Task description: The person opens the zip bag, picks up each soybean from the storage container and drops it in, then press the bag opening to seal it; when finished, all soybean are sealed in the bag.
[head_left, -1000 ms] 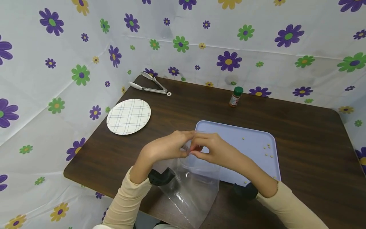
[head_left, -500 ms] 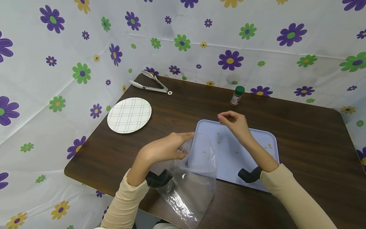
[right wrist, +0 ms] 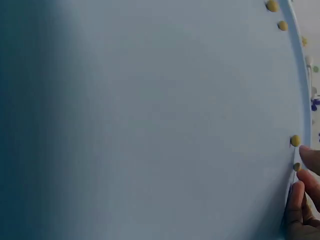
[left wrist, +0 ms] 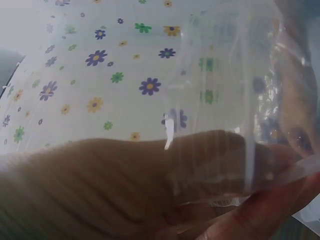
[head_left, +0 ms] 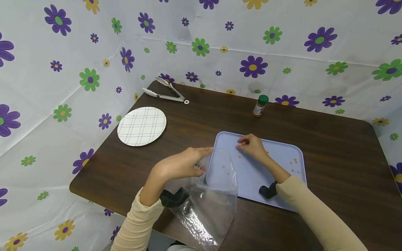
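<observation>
A clear plastic bag (head_left: 216,212) hangs from my left hand (head_left: 183,163), its mouth spread between the extended fingers and the thumb. In the left wrist view, fingers (left wrist: 215,155) show through the clear plastic bag. My right hand (head_left: 252,149) reaches down over the far left part of the lavender tray (head_left: 226,138). Small round yellow-green pieces (head_left: 239,156), like peas or chickpeas, lie scattered on it. The right wrist view has the thumb and fingertips (right wrist: 306,179) close round one small yellow piece (right wrist: 297,166), slightly apart. Another piece (right wrist: 295,140) lies just beside.
A checked white plate (head_left: 142,126) lies on the left of the dark wooden table (head_left: 194,120). Beyond it, metal tongs (head_left: 169,97) lie spread. A green-capped spice jar (head_left: 260,105) stands behind the tray. Flowered sheeting (head_left: 220,38) hangs round the table.
My right hand left the bag's mouth, moved right above the tray's far edge, then came down onto the tray. The left hand has stayed in place with the bag.
</observation>
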`<state>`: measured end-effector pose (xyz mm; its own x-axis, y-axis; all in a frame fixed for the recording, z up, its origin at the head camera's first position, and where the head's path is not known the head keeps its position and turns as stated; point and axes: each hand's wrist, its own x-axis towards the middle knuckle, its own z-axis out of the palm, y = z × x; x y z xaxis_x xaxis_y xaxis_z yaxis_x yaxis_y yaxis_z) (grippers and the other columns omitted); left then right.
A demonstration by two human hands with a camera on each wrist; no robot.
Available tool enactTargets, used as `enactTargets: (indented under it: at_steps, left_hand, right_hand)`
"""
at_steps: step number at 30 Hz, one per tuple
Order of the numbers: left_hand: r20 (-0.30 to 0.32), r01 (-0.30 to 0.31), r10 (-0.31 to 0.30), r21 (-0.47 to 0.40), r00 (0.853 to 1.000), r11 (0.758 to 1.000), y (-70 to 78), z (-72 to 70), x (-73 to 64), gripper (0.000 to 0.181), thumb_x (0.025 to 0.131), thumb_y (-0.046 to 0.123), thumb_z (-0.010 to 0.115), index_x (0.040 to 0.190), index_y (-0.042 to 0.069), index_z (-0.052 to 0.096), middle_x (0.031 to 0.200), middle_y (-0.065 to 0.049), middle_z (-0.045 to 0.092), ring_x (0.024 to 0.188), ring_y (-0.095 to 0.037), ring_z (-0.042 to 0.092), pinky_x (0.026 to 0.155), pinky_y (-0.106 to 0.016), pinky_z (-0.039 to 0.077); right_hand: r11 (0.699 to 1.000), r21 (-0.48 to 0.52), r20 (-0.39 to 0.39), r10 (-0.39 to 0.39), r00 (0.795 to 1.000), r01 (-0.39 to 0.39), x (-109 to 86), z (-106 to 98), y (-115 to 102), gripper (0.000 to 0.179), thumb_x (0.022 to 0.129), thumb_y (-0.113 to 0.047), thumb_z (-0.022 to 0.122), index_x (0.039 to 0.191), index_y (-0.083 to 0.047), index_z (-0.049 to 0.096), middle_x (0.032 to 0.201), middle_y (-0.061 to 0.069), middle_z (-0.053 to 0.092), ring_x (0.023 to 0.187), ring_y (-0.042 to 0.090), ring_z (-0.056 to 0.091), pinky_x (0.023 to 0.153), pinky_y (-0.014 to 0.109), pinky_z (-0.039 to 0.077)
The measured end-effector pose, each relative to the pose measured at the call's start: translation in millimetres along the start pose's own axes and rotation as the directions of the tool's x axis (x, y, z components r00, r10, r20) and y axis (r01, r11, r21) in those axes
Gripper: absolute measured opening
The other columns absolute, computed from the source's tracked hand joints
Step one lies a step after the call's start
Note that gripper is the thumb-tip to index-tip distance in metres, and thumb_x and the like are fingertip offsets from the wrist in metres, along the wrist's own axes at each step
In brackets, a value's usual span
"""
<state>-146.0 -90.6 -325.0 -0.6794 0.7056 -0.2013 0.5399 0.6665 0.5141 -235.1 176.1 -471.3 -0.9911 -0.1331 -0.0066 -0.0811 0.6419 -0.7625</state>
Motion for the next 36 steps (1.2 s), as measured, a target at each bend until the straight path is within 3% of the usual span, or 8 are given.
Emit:
enactTargets:
  at_steps: [6,11,16,21,24,30,33,36]
  left_hand:
    - [-0.001,0.006,-0.006,-0.016,1.0,1.0,-4.9,2.8,1.0,0.065,0.081,0.004,0.063,0.139,-0.005,0.036,0.146,-0.016,0.036,0.091,-0.013,0.057,0.086,-0.028,0.046]
    - [-0.004,0.0,0.0,-0.009,1.0,1.0,-5.7,3.8,2.4,0.066,0.081,0.004,0.063,0.139,-0.005,0.035,0.145,-0.017,0.038,0.091,-0.013,0.058,0.09,-0.03,0.045]
    - [0.005,0.011,-0.011,-0.045,1.0,0.999,-4.7,3.4,3.2,0.067,0.081,0.004,0.063,0.141,-0.003,0.033,0.146,-0.015,0.037,0.084,-0.01,0.061,0.085,-0.028,0.047]
    - [0.006,0.017,-0.016,-0.07,1.0,0.997,-4.9,3.6,4.6,0.066,0.081,0.003,0.062,0.141,-0.002,0.033,0.146,-0.014,0.037,0.086,-0.009,0.061,0.087,-0.028,0.047]
    - [0.004,0.008,-0.008,-0.09,1.0,0.996,-4.4,3.6,5.2,0.067,0.081,0.002,0.062,0.141,-0.002,0.033,0.146,-0.015,0.037,0.088,-0.01,0.062,0.086,-0.028,0.048]
    - [-0.018,-0.013,0.011,-0.108,1.0,0.994,-1.9,-0.1,4.4,0.067,0.08,0.0,0.061,0.141,0.001,0.035,0.145,-0.012,0.04,0.092,-0.012,0.064,0.078,-0.023,0.05]
    - [-0.032,-0.012,0.01,-0.077,0.999,0.997,-0.9,-2.1,3.4,0.064,0.081,0.002,0.061,0.14,0.001,0.037,0.145,-0.012,0.04,0.092,-0.011,0.063,0.081,-0.023,0.049]
    - [-0.027,0.001,-0.003,-0.076,1.0,0.997,-0.5,-2.7,2.6,0.064,0.082,0.004,0.062,0.14,0.001,0.036,0.145,-0.012,0.039,0.092,-0.011,0.064,0.081,-0.022,0.048]
  right_hand:
    - [0.982,-0.125,-0.066,-0.153,0.986,0.144,-1.1,5,3,0.01,0.076,-0.006,0.072,0.082,0.002,0.069,0.083,0.015,0.061,0.072,0.02,0.057,0.062,0.018,0.044]
    - [0.972,-0.161,-0.042,-0.181,0.983,0.172,-1.1,0,0,0.008,0.079,-0.007,0.07,0.081,0.0,0.067,0.08,0.014,0.065,0.069,0.018,0.054,0.061,0.022,0.042]
    - [0.993,0.001,0.001,-0.121,0.993,0.121,-6.9,-15,-28,0.016,0.084,-0.017,0.067,0.089,-0.002,0.067,0.083,0.014,0.068,0.068,0.013,0.058,0.061,0.017,0.046]
    - [0.977,0.169,-0.01,-0.132,0.991,0.131,-29.8,-33,-87,0.022,0.083,-0.026,0.067,0.092,-0.006,0.068,0.084,0.011,0.066,0.068,0.011,0.059,0.064,0.022,0.053]
    - [0.95,0.175,-0.004,-0.261,0.965,0.258,-49.5,-38,-120,0.015,0.082,-0.02,0.069,0.089,-0.007,0.069,0.08,0.007,0.065,0.067,0.011,0.058,0.064,0.021,0.053]
    - [0.858,0.132,0.165,-0.512,0.843,0.496,-78.2,-34,-153,0.007,0.08,-0.013,0.07,0.086,-0.012,0.073,0.082,-0.003,0.067,0.074,0.005,0.06,0.069,0.021,0.053]
    - [0.852,0.127,0.21,-0.523,0.826,0.507,-80.0,-35,-154,0.008,0.082,-0.016,0.068,0.088,-0.015,0.074,0.085,-0.006,0.067,0.076,0.005,0.059,0.071,0.022,0.053]
    - [0.871,0.167,0.203,-0.489,0.849,0.462,-76.3,-40,-150,0.011,0.084,-0.015,0.067,0.092,-0.014,0.074,0.088,-0.003,0.069,0.08,0.006,0.061,0.073,0.024,0.054]
